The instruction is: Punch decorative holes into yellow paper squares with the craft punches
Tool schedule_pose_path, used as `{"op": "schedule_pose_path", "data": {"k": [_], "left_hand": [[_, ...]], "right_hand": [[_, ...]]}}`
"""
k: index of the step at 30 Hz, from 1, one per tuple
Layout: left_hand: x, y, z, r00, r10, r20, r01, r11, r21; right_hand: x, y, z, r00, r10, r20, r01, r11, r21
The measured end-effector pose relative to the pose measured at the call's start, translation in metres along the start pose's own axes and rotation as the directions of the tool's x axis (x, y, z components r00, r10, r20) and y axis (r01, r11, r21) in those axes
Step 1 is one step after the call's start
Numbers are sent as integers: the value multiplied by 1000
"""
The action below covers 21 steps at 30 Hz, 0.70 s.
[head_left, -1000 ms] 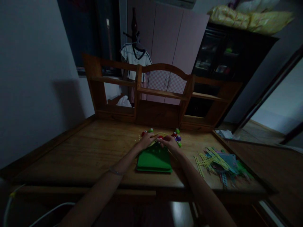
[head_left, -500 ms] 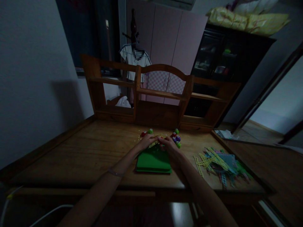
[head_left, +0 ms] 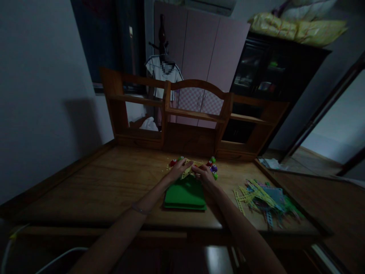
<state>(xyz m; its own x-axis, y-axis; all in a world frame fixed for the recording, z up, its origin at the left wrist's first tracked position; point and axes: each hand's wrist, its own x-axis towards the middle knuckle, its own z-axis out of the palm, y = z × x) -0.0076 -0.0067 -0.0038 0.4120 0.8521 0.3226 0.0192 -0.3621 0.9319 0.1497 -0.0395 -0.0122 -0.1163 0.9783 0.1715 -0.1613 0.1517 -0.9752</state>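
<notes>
My left hand [head_left: 177, 171] and my right hand [head_left: 205, 175] hold a pale yellow sheet with small holes [head_left: 186, 174] between them. The left fingers grip its left side, and the right fingers are pinched at its right side. A small red spot shows by the right fingertips; I cannot make out what it is. Below the hands lies a green folded or stacked sheet [head_left: 184, 197]. Past the left hand are a red piece with an eye [head_left: 172, 163] and a green one [head_left: 181, 158]. Beyond the right hand sit several similar pieces in green, red and purple [head_left: 214, 168].
At the right of the wooden desk [head_left: 134, 171] lies a pile of yellow, blue and green punched-out strips [head_left: 261, 196]. Tiny yellow bits are scattered near the red piece. A wooden shelf unit [head_left: 196, 113] stands along the desk's back edge.
The yellow sheet has been tilted up, so more of its face shows between my hands. Both hands stay in nearly the same place.
</notes>
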Motion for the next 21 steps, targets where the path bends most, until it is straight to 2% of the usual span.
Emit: {"op": "schedule_pose_path", "data": {"k": [3,6,11,18,21], "left_hand": [[-1,3,-1,998,-23,57,26,997,-69],[-1,2,-3,990,-59,128,64,997,-38],[-1,2,-3,979,-6,203,6,1000,5],[-3,4,6,984,112,139,-121,991,63],[-2,2,6,984,127,125,-134,990,53]], "right_hand": [[0,0,-2,999,-39,-5,38,996,-84],[0,-1,-5,998,-58,-18,53,978,-200],[0,2,-9,996,-85,-14,78,964,-255],[-2,0,-9,998,-52,-32,45,980,-192],[-2,-2,-9,999,-44,-25,38,978,-206]]}}
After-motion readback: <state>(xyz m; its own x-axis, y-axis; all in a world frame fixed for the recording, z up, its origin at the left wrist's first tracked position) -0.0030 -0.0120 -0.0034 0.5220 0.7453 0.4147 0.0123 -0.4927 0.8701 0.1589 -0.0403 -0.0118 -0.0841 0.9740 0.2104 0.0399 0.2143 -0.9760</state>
